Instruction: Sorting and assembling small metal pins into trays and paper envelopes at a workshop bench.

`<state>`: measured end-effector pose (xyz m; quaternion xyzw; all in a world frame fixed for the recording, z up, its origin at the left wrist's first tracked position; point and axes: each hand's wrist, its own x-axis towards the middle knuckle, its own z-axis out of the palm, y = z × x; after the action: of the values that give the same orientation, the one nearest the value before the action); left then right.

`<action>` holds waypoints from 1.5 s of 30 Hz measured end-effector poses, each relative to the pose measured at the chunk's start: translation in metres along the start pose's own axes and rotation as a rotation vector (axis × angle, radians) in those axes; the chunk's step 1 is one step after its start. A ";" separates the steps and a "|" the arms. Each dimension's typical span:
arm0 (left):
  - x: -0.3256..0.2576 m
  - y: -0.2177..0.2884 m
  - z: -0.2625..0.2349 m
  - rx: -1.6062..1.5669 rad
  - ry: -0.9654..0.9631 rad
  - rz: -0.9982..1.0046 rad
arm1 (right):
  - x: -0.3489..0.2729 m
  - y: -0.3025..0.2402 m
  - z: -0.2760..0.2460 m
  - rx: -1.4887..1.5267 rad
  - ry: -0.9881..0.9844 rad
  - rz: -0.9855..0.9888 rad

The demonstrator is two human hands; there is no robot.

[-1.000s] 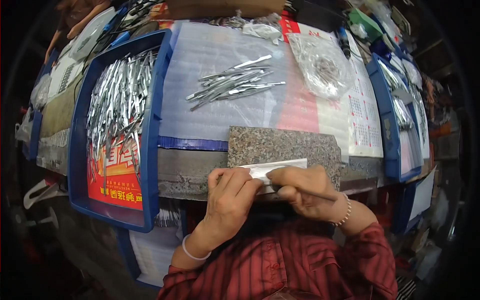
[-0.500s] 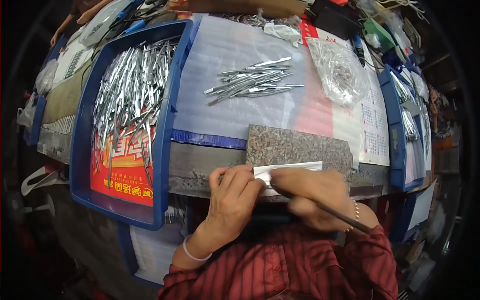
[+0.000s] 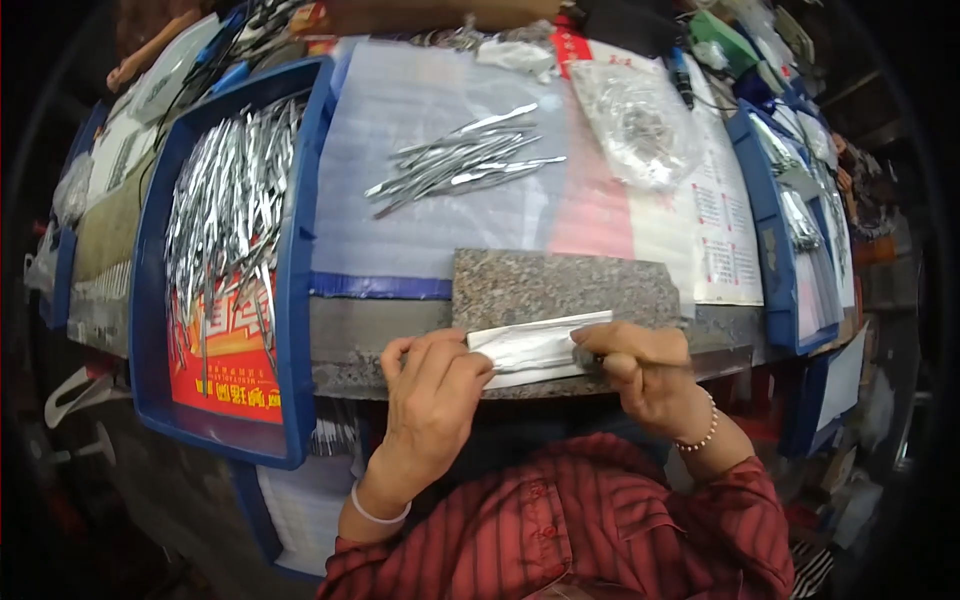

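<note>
A folded white paper strip [image 3: 530, 346] lies along the near edge of a speckled stone slab [image 3: 560, 285]. My left hand [image 3: 435, 390] is closed at the strip's left end, thumb and fingers pressing on it. At the right end is my right hand [image 3: 645, 375], its fingers curled round a dark rod [image 3: 588, 358]. Only the rod's blunt tip shows by the fingertips, against the paper; the hand hides the rest. Beyond the slab, a loose heap of slim pointed silver metal pieces [image 3: 465, 160], perhaps tweezers, rests on clear plastic sheeting.
On the left stands a deep blue tray [image 3: 300, 250] holding many similar silver pieces over a red printed sheet. A clear plastic bag [image 3: 640, 125] sits at the far right, and another blue tray [image 3: 790, 230] stands beyond it. Another person's arm [image 3: 150, 55] shows at the far left.
My right hand has slid from the paper's middle to its right end, uncovering more of it. The rod's shaft no longer shows across my wrist. The whole view has shifted slightly.
</note>
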<state>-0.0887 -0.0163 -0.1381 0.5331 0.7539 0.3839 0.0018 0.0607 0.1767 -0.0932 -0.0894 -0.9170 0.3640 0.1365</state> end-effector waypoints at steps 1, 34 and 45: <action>0.003 -0.001 0.001 0.000 0.007 0.016 | -0.001 0.001 -0.005 0.031 0.043 0.031; -0.115 0.046 -0.026 -0.776 -0.191 -0.744 | -0.052 -0.041 0.059 0.446 -0.245 0.128; -0.219 -0.021 -0.047 0.106 0.341 -0.890 | -0.042 -0.045 0.076 0.450 -0.376 0.132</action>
<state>-0.0304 -0.2225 -0.2059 0.0874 0.9169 0.3891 0.0150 0.0735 0.0845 -0.1229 -0.0472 -0.8146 0.5765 -0.0430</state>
